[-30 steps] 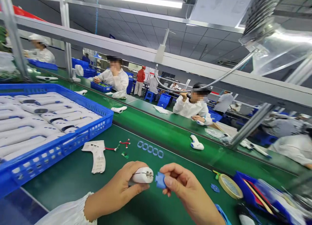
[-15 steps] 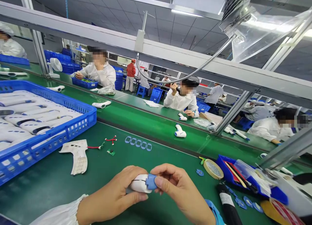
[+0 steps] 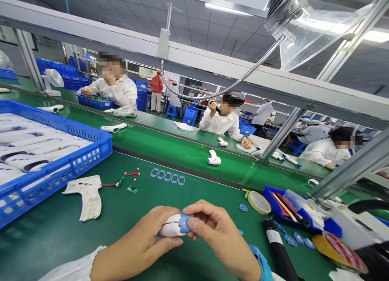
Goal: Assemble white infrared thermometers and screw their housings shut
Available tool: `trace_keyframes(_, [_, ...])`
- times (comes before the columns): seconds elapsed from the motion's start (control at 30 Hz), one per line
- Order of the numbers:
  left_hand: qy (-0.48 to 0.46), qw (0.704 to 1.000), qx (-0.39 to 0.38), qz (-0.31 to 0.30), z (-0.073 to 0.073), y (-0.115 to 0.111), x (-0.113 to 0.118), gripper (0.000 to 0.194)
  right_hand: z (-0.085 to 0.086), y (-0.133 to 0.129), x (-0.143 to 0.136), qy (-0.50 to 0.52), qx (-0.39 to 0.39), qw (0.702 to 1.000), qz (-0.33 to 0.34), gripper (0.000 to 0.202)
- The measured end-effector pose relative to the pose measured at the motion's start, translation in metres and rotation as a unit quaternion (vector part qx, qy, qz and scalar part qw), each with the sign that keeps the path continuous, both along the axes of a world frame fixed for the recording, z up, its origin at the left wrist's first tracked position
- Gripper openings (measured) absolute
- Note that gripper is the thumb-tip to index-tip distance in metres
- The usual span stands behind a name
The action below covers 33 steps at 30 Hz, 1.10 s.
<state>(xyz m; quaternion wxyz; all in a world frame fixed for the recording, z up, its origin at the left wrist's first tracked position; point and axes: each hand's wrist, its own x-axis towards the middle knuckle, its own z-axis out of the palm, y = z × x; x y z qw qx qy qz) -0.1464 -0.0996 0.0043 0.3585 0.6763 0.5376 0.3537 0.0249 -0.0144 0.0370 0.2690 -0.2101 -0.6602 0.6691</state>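
Note:
My left hand [image 3: 146, 240] is wrapped round a white handheld thermometer housing [image 3: 170, 229], whose far part is hidden in my palm. A dark seam runs along its top. At its right end sits a blue end cap [image 3: 183, 223], pressed against the white shell. My right hand [image 3: 209, 228] pinches this cap between thumb and fingers. To the left on the green bench lies an opened white gun-shaped shell half [image 3: 88, 194], with a red wire to a small green part. Near it are a red wire piece [image 3: 133, 174] and a small green circuit board [image 3: 132, 189].
A blue crate [image 3: 103, 145] of white devices stands at left. Several blue frame-shaped pieces [image 3: 167, 176] lie mid-bench. At right are a tape roll [image 3: 259, 202], a blue tool tray [image 3: 332, 229] and a black tool [image 3: 278, 248]. Beyond, a white device [image 3: 214, 157] rests on the conveyor; co-workers sit behind.
The blue cap, tilted before, now sits closer and straighter on the white housing. My view has shifted slightly right. A co-worker's hand across the conveyor has moved to the right.

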Motion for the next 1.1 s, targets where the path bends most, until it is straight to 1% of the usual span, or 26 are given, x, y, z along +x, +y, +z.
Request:
trace_keyframes(0.13, [0.009,0.999,0.023,0.023,-0.002,0.002,0.004,0.017,-0.005,-0.007,-0.002,0.001,0.101,0.994,-0.045,0.017])
trace_keyframes(0.23, [0.004,0.999,0.040,0.020,-0.004,0.004,0.005,0.020,-0.008,-0.009,-0.003,-0.026,0.182,0.981,-0.054,0.023])
trace_keyframes(0.37, [0.012,0.997,0.067,0.024,-0.008,0.005,0.006,0.021,-0.013,-0.008,-0.005,-0.038,0.280,0.957,-0.066,0.028])
trace_keyframes(0.43, [0.025,0.995,0.087,0.033,-0.011,0.006,0.008,0.019,-0.018,-0.010,-0.008,-0.022,0.327,0.942,-0.069,0.026])
trace_keyframes(0.5, [0.037,0.992,0.113,0.043,-0.013,0.008,0.011,0.018,-0.024,-0.013,-0.011,0.006,0.377,0.922,-0.085,0.022])
trace_keyframes(0.6, [0.049,0.988,0.137,0.060,-0.014,0.011,0.016,0.019,-0.033,-0.017,-0.013,0.036,0.426,0.894,-0.134,0.021])
trace_keyframes(0.67, [0.053,0.989,0.124,0.065,-0.012,0.012,0.014,0.018,-0.037,-0.016,-0.010,0.032,0.432,0.889,-0.150,0.021])
trace_keyframes(0.73, [0.060,0.991,0.088,0.077,-0.010,0.013,0.010,0.022,-0.040,-0.010,-0.005,0.029,0.402,0.899,-0.175,0.020])
trace_keyframes(0.77, [0.063,0.993,0.062,0.083,-0.009,0.013,0.007,0.027,-0.041,-0.006,-0.002,0.033,0.364,0.910,-0.196,0.018])
trace_keyframes(0.83, [0.064,0.993,0.012,0.098,-0.007,0.012,0.001,0.033,-0.045,0.000,0.002,0.058,0.238,0.940,-0.237,0.019])
trace_keyframes(0.87, [0.059,0.993,-0.006,0.103,-0.006,0.012,0.000,0.031,-0.047,0.001,0.002,0.077,0.163,0.954,-0.240,0.023])
trace_keyframes(0.9, [0.052,0.993,-0.018,0.104,-0.006,0.011,0.000,0.029,-0.050,0.002,0.001,0.097,0.093,0.964,-0.228,0.031])
trace_keyframes(0.97, [0.038,0.994,-0.021,0.099,-0.005,0.010,0.002,0.028,-0.057,-0.002,-0.003,0.128,-0.012,0.976,-0.177,0.048])
trace_keyframes(1.0, [0.029,0.995,-0.017,0.093,-0.005,0.010,0.005,0.028,-0.060,-0.004,-0.007,0.135,-0.039,0.978,-0.152,0.050])
trace_keyframes(1.03, [0.018,0.996,-0.010,0.085,-0.006,0.010,0.007,0.028,-0.062,-0.007,-0.010,0.136,-0.050,0.980,-0.134,0.047])
trace_keyframes(1.1, [-0.002,0.997,0.016,0.077,-0.007,0.010,0.013,0.027,-0.065,-0.012,-0.016,0.136,-0.037,0.982,-0.128,0.035])
